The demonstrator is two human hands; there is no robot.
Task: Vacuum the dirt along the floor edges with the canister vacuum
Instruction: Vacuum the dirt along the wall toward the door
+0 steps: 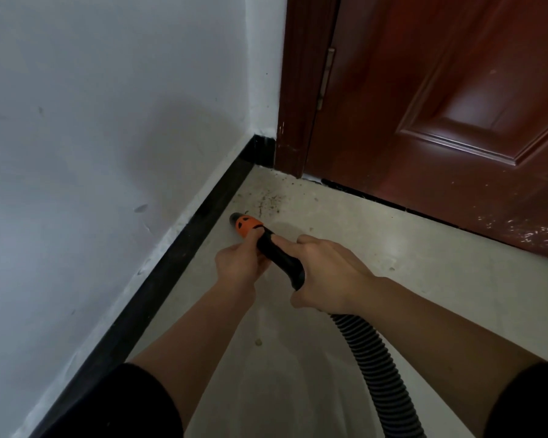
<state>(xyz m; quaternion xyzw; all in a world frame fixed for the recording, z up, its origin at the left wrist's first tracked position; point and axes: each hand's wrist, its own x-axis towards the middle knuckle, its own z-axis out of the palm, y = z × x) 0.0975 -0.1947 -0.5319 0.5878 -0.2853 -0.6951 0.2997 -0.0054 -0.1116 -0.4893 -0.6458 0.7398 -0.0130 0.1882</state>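
Hose (372, 352): black ribbed plastic, matt. Handle (280, 257): smooth black plastic with a slight sheen. Nozzle collar (246, 225): orange plastic, smooth. Wall (108, 121): white paint, matt, with scuffs and small dents. Skirting (184, 245): black, glossy, smooth; white paint smears along its top edge. Floor (393, 254): pale, polished, reflective; fine dark grit (268, 202) lies on it near the corner. Door (456, 105): red-brown, glossy, moulded panel; lower part speckled with white spatter. Hinge (326, 77): dull metal. Sleeves (133, 406): black cloth, matt.
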